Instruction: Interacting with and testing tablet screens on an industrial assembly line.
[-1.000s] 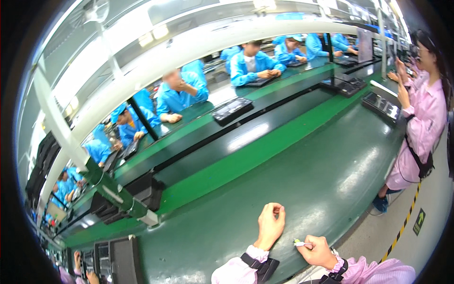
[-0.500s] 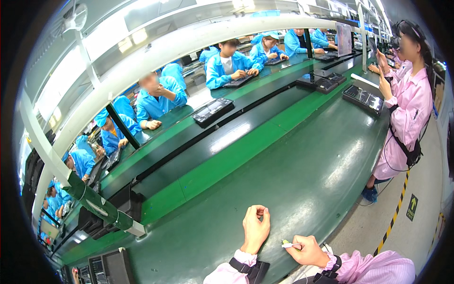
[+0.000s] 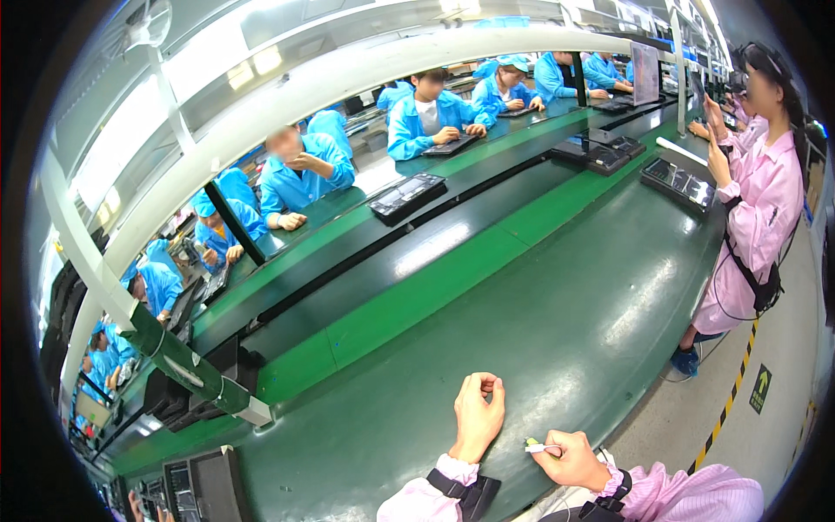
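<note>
My left hand [image 3: 479, 419] is above the near part of the green bench [image 3: 383, 418], its thumb and fingers curled together in a ring. Nothing shows between its fingertips, though their undersides are hidden. To its right, close to the bench's near edge, my right hand [image 3: 574, 461] is closed. Its thumb and forefinger pinch a small white piece with a yellow-green part [image 3: 537, 447], which juts out toward my left hand. The piece's exact kind is too small to tell. Both wrists wear black straps over pink sleeves.
Black trays [image 3: 209, 489] lie at the lower left, beside a green-wrapped post [image 3: 187, 365]. Another loaded tray [image 3: 678, 181] sits at the right, near a person in pink [image 3: 761, 209]. Across the bench, several people in blue sit by a black tray [image 3: 409, 198].
The view has shifted slightly, so the surroundings appear a little further right. Both my hands keep nearly the same pose. At the lower left, another person's hands show more beside the trays.
</note>
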The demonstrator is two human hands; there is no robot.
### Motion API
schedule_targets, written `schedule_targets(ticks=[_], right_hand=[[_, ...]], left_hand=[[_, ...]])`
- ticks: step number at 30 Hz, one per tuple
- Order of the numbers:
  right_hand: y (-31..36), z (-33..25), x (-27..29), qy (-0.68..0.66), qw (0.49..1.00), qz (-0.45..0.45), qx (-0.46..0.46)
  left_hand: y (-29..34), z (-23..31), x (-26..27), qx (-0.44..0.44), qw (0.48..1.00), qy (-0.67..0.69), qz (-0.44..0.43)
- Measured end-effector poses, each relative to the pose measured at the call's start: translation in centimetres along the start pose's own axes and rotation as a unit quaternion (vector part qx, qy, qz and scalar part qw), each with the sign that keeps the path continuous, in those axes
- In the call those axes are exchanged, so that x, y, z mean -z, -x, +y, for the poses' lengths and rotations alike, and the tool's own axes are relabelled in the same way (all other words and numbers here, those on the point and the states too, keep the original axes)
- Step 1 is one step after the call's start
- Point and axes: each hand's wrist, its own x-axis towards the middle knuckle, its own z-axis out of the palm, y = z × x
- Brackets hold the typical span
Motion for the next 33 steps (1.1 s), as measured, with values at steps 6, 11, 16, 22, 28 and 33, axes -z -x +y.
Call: schedule_targets(ticks=[6, 11, 16, 22, 28, 33], right_hand=[[0.2, 0.0, 0.3, 0.0, 1.0, 0.008, -0.002], [0.1, 0.0, 0.2, -0.007, 1.0, 0.01, 0.005], [-0.3, 0.0, -0.3, 0.01, 1.0, 0.019, -0.006], [0.6, 1.9, -0.6, -0.002, 0.999, 0.046, -0.01], [0.6, 1.9, -0.7, -0.043, 0.997, 0.047, -0.039], [0.4, 2.3, -0.6, -0.023, 0.999, 0.04, -0.026]], left_hand=[[0.2, 0.1, -0.4, -0.01, 1.0, 0.008, 0.009], [0.1, 0.1, -0.3, -0.012, 1.0, 0.003, 0.016], [-0.1, -0.7, -0.2, -0.021, 1.0, 0.012, 0.019], [0.1, -0.8, -0.6, -0.021, 0.999, 0.028, 0.013], [0.4, -0.8, -0.7, -0.048, 0.996, 0.068, 0.015], [0.2, -0.6, -0.4, -0.028, 0.998, 0.057, 0.011]])
